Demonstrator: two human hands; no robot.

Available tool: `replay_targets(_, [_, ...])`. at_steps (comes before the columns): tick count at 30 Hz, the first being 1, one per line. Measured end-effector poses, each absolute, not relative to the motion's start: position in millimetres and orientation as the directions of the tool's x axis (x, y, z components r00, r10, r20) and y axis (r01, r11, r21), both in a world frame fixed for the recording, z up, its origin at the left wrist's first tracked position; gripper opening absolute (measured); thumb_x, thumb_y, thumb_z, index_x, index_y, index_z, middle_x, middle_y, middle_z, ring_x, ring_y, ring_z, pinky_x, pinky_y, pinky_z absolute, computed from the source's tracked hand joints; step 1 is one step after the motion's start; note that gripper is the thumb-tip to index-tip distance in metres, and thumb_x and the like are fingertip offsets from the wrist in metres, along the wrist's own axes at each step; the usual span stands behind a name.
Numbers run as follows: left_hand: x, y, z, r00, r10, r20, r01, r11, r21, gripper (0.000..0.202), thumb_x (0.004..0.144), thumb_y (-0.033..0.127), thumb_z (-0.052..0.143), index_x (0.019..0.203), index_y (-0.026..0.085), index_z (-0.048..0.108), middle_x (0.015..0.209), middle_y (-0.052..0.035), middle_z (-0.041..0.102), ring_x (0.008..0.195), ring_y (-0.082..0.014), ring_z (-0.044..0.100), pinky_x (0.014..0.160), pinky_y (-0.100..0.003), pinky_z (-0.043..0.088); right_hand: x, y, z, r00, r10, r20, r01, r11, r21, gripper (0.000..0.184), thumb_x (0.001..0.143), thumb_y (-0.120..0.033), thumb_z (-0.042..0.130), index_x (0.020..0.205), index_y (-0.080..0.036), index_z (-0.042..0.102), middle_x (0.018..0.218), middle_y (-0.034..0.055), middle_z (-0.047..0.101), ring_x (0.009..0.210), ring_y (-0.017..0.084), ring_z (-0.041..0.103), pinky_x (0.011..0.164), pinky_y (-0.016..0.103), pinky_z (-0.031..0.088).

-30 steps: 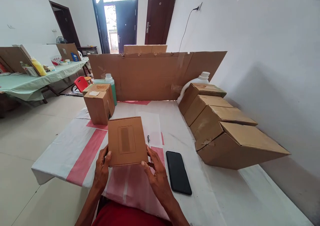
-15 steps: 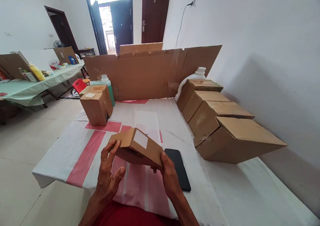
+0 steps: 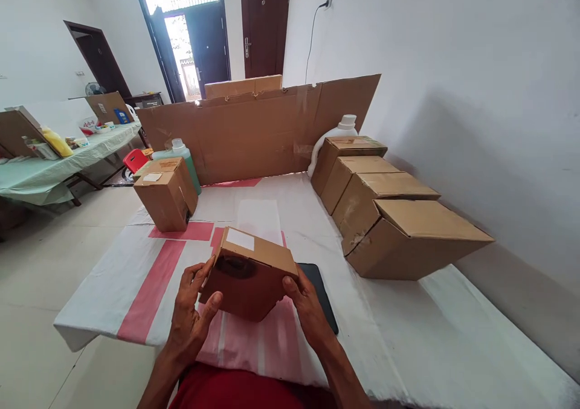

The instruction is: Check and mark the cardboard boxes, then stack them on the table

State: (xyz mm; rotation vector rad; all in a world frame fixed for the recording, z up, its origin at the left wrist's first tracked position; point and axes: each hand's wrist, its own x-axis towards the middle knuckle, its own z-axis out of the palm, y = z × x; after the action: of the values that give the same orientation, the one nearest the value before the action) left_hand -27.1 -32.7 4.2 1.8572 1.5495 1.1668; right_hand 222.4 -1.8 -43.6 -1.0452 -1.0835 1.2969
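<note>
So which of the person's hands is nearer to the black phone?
The right hand: it partly covers the phone in this view while holding the cardboard box. The left hand is farther off to the phone's left, at the box's other side.

Box [image 3: 260,288] turned between hands [image 3: 312,312]: white label [image 3: 240,238] up, dark patch [image 3: 236,267] (opening, perhaps) now facing person.

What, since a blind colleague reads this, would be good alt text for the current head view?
The right hand holds a tilted cardboard box over a cloth-covered table, the left hand at its other end. A flat dark device lies partly hidden behind the right hand; other boxes sit left and right, a cardboard panel behind.
</note>
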Motion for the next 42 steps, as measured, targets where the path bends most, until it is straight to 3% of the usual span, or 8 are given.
replay_targets(4, [-28, -26, -2, 0.026, 0.972, 0.232, 0.472, -0.217, 0.855, 0.053, 0.103, 0.051, 0.049, 0.152, 0.031, 0.051, 0.130, -0.0091, 0.059, 0.116, -0.0261, 0.059, 0.099, -0.042, 0.050, 222, 2, -38, -0.027, 0.999, -0.030, -0.241, -0.035, -0.970, 0.063, 0.088, -0.073, 0.061, 0.129, -0.025, 0.066, 0.127, 0.0103, 0.070, 0.116, 0.031, 0.063, 0.097, 0.042, 0.052])
replay_targets(9, [-19, -19, -1, 0.035, 0.997, 0.073, 0.302, -0.080, 0.950, 0.070, 0.098, 0.052, 0.060, 0.160, 0.029, 0.037, 0.150, -0.0093, 0.055, 0.140, -0.0277, 0.051, 0.114, -0.041, 0.044, 216, 0, -37, -0.144, 0.985, -0.095, -0.234, -0.128, -0.964, 0.061, 0.090, -0.073, 0.058, 0.117, -0.020, 0.072, 0.119, 0.0107, 0.075, 0.108, 0.031, 0.067, 0.091, 0.042, 0.055])
replay_targets(20, [-28, -25, -24, -0.177, 0.978, -0.111, 0.139, 0.137, 0.981, 0.083, 0.093, 0.059, 0.063, 0.163, 0.029, 0.028, 0.151, -0.0115, 0.057, 0.141, -0.0305, 0.054, 0.113, -0.044, 0.047, 208, -11, -50, -0.289, 0.943, -0.167, -0.045, -0.187, -0.981, 0.062, 0.091, -0.067, 0.062, 0.133, -0.021, 0.064, 0.126, 0.0121, 0.072, 0.111, 0.031, 0.068, 0.098, 0.047, 0.054])
replay_targets(23, [-26, -26, -24, -0.135, 0.987, -0.089, 0.182, 0.113, 0.977, 0.079, 0.094, 0.057, 0.061, 0.161, 0.027, 0.033, 0.152, -0.0117, 0.057, 0.138, -0.0297, 0.056, 0.115, -0.046, 0.046, 202, -10, -52, -0.170, 0.976, -0.133, 0.077, -0.121, -0.990, 0.065, 0.090, -0.067, 0.061, 0.137, -0.022, 0.060, 0.136, 0.0137, 0.067, 0.124, 0.033, 0.062, 0.106, 0.051, 0.049])
replay_targets(27, [-14, -28, -24, -0.047, 0.993, -0.109, 0.221, 0.117, 0.968, 0.075, 0.095, 0.055, 0.059, 0.159, 0.024, 0.035, 0.152, -0.0128, 0.057, 0.134, -0.0290, 0.060, 0.114, -0.046, 0.047, 191, -1, -39, 0.071, 0.990, 0.125, 0.430, 0.082, -0.899, 0.082, 0.081, -0.061, 0.073, 0.148, -0.020, 0.050, 0.148, 0.0174, 0.055, 0.139, 0.038, 0.048, 0.116, 0.058, 0.037])
replay_targets(33, [-1, -33, -26, 0.013, 0.992, -0.129, 0.253, 0.122, 0.960, 0.073, 0.095, 0.053, 0.058, 0.157, 0.023, 0.035, 0.138, -0.0125, 0.067, 0.130, -0.0286, 0.063, 0.112, -0.047, 0.048, 180, 2, -7, -0.157, 0.976, 0.154, 0.760, 0.219, -0.613, 0.046, 0.087, -0.042, 0.073, 0.128, -0.022, 0.066, 0.133, 0.0158, 0.067, 0.127, 0.039, 0.055, 0.103, 0.060, 0.041])
replay_targets(37, [-8, -32, -25, -0.031, 0.988, -0.152, 0.231, 0.155, 0.961, 0.070, 0.092, 0.057, 0.060, 0.150, 0.022, 0.043, 0.134, -0.0135, 0.067, 0.118, -0.0285, 0.069, 0.099, -0.044, 0.056, 175, 1, -1, -0.211, 0.967, 0.144, 0.764, 0.255, -0.592, 0.020, 0.091, -0.033, 0.067, 0.106, -0.021, 0.071, 0.111, 0.0084, 0.074, 0.112, 0.031, 0.062, 0.098, 0.051, 0.041])
replay_targets(42, [-20, -28, -21, -0.032, 0.992, -0.119, 0.296, 0.124, 0.947, 0.066, 0.091, 0.053, 0.059, 0.147, 0.021, 0.048, 0.130, -0.0116, 0.070, 0.113, -0.0280, 0.070, 0.098, -0.044, 0.056, 156, -3, -3, -0.182, 0.960, 0.212, 0.757, 0.275, -0.593, 0.013, 0.089, -0.030, 0.069, 0.097, -0.021, 0.072, 0.105, 0.0078, 0.075, 0.107, 0.031, 0.061, 0.096, 0.050, 0.040])
